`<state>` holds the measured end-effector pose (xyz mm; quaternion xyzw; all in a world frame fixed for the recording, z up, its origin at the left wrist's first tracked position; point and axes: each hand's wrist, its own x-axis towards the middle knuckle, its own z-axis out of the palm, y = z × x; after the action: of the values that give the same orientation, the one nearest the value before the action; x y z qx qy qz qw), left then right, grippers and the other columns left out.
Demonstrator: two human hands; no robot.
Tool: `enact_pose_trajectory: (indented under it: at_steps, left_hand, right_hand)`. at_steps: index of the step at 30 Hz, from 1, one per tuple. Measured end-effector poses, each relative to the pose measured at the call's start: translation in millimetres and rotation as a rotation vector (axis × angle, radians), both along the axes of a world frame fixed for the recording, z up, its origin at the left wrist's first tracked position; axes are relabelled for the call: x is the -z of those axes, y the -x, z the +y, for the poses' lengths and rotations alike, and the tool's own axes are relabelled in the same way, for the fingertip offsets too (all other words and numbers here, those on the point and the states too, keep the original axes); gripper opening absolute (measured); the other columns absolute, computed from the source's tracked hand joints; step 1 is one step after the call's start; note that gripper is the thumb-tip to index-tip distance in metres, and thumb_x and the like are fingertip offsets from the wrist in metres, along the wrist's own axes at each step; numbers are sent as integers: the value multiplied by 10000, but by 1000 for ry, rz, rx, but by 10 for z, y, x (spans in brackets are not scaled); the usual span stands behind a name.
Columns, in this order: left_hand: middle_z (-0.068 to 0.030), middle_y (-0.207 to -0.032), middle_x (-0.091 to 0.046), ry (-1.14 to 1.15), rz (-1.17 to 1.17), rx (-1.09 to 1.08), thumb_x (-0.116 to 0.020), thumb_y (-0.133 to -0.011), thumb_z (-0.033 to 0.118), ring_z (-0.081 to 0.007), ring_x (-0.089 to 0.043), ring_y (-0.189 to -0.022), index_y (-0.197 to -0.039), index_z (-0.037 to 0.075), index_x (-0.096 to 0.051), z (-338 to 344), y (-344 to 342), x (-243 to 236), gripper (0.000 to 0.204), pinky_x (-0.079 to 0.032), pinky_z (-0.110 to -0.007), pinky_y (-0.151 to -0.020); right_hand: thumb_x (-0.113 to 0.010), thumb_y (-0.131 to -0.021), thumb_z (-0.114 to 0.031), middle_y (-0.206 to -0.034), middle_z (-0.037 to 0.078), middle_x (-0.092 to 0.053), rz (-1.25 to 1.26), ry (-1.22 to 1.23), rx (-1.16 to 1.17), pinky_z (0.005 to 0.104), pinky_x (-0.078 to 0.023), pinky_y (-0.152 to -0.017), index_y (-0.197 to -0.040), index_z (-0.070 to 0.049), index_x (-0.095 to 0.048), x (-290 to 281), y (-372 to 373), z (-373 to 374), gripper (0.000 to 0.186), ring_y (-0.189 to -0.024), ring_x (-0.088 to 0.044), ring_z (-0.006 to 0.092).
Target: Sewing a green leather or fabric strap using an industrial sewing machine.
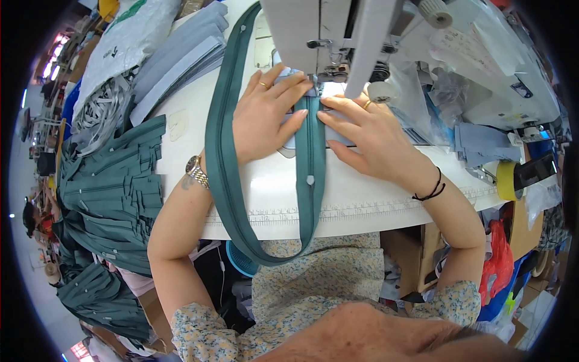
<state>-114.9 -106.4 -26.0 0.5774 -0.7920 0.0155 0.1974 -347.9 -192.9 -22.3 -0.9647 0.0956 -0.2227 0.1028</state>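
Note:
A long green zipper [311, 157] runs up to the needle area of a white sewing machine [295, 30]. Its other stretch loops over my left forearm and hangs past the table's front edge. At the presser foot [314, 85], the zipper's end meets a small grey-blue cloth piece, partly hidden by my fingers. My left hand [262, 117] lies with fingers extended left of the foot, its thumb touching the zipper's edge. From the other side, my right hand [371, 133] rests flat, fingertips beside the zipper. Neither hand is closed around anything.
Many green zippers [111, 193] are heaped at the left. Behind them lie stacked grey cloth pieces [181, 66] and a white plastic bag [129, 42]. More grey cloth [485, 145] and a yellow tape roll [508, 181] sit at right. A measuring scale [356, 212] follows the table's front edge.

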Motion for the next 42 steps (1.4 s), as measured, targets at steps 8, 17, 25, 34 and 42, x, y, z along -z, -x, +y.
enact_pose_trajectory:
  at_steps: [8,17,25,34,42]
  left_hand:
    - [-164,-1410,-492,-43,37,-98,-531,-997,284,-417,-342,-1410,-1370,34,-523,-32,-14,76,449,-289,-534,-1152]
    - [-146,-1206,-608,147,-195,-129,-614,-925,252,-320,-535,-1210,-1143,3,-627,38,73,-47,331,-373,-467,-1091]
    - [-95,-943,-686,273,-218,-40,-718,-826,161,-252,-649,-861,-882,20,-676,173,107,-102,158,-537,-359,-791]
    - [-89,-966,-683,276,-193,-30,-715,-832,165,-237,-652,-872,-899,20,-682,180,107,-82,163,-545,-340,-723]
    - [-87,-1000,-688,206,-187,-2,-719,-824,169,-231,-657,-893,-924,23,-688,195,199,-92,180,-553,-345,-710]
  right_hand:
    - [-704,-841,-190,-1325,113,-571,-8,11,-12,419,-459,-876,-1243,-62,-643,34,-21,-10,426,-1184,-552,301]
    - [-702,-840,-208,-1231,71,-599,-52,95,-31,455,-425,-991,-1152,-60,-677,15,-35,0,347,-1164,-551,245]
    - [-716,-811,-122,-1143,32,-617,-87,126,-100,424,-442,-939,-1087,-74,-667,5,-49,4,284,-1149,-553,204]
    - [-692,-837,-115,-1269,24,-598,-13,143,-84,436,-448,-948,-1198,-69,-649,-48,-75,40,367,-1203,-543,216]
    - [-682,-849,-117,-1257,14,-622,-25,121,-95,405,-452,-947,-1152,-61,-671,-8,-59,16,307,-1184,-553,207]
